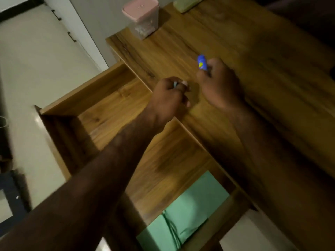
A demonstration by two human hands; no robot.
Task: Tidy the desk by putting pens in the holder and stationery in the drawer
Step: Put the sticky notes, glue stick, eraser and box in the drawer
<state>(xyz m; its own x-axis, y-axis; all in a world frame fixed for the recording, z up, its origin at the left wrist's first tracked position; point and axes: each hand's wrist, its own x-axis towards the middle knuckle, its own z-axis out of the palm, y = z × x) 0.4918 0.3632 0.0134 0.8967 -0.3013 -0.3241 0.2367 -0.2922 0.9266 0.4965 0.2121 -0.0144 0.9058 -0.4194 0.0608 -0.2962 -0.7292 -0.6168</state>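
My right hand (pixel 220 86) grips a blue tube with a yellow mark, likely a glue stick (pixel 202 62), above the wooden desk (pixel 253 51). Near the desk's front edge my left hand (pixel 169 98) curls its fingers round a small pale object (pixel 175 84); the frame is too blurred to tell what it is. The open wooden drawer (pixel 112 105) lies below and to the left of both hands. Green folded paper or envelopes (pixel 190 211) lie in the near part of the drawer.
A clear container with a pink lid (pixel 141 17) stands at the desk's far left corner. A pale green item (pixel 186 3) lies at the far edge. Light floor (pixel 36 69) stretches to the left of the drawer.
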